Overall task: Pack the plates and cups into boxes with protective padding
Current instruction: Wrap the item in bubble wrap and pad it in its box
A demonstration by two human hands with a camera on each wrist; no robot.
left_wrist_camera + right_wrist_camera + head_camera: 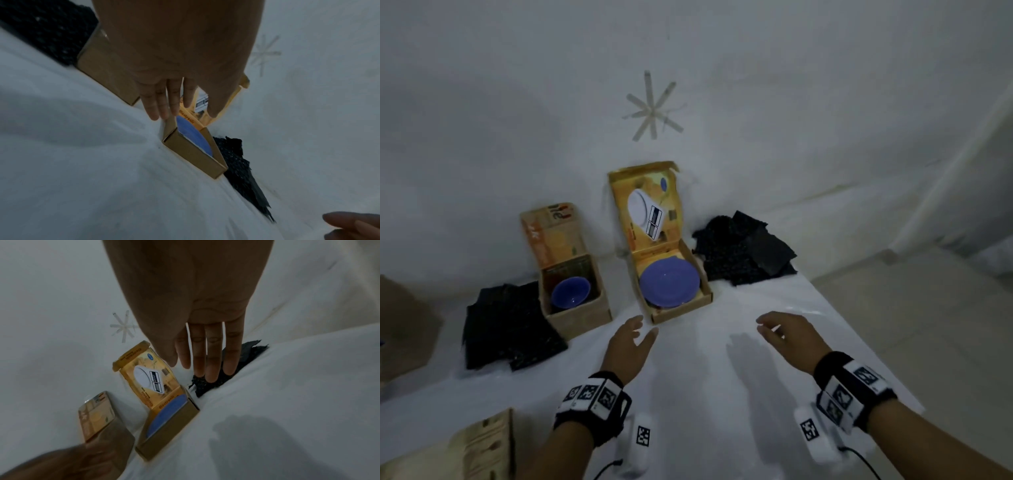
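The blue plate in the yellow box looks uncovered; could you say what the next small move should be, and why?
Probably the right hand, open and holding nothing, reaches to the black padding pile beside the yellow cardboard box, since the round blue plate lies bare on top.

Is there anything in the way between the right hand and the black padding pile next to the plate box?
Nothing visible blocks it. The right hand hovers open over bare white cloth, and the black padding pile lies beyond it near the wall. The yellow box holding the blue plate sits to the left of that path.
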